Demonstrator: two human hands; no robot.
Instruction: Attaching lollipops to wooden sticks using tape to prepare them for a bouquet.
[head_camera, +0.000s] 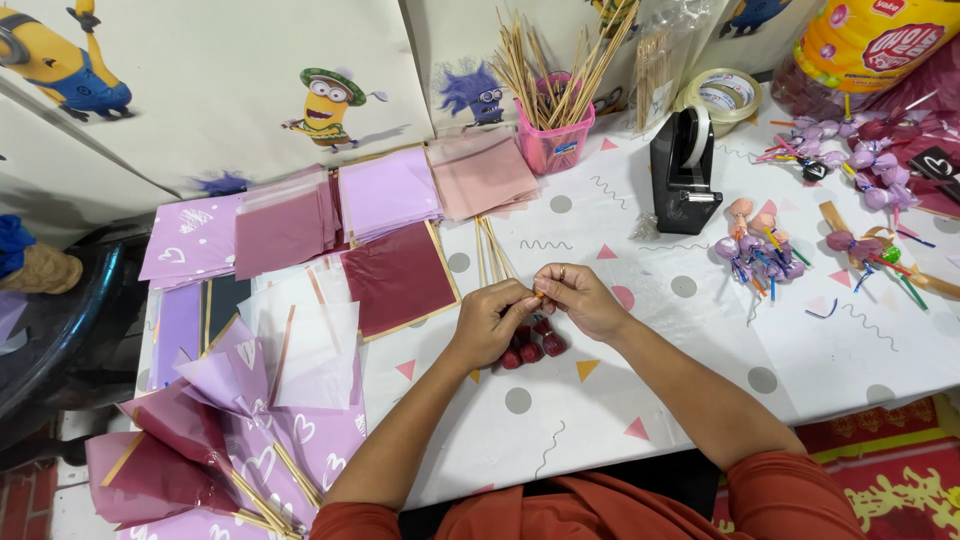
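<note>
My left hand (493, 322) and my right hand (580, 298) meet over the middle of the white patterned table (600, 400). Their fingertips pinch the same small bunch of dark red wrapped lollipops (530, 345), which hangs just below the fingers. Both hands are closed on the top of the bunch, where the sticks come together. A few loose wooden skewers (490, 250) lie on the table just beyond my hands.
Stacks of purple, pink and maroon wrapping sheets (340, 215) lie at left, folded paper cones (220, 440) at near left. A pink cup of skewers (553, 140), a black tape dispenser (684, 165) and wrapped lollipop bundles (757, 250) sit at back and right.
</note>
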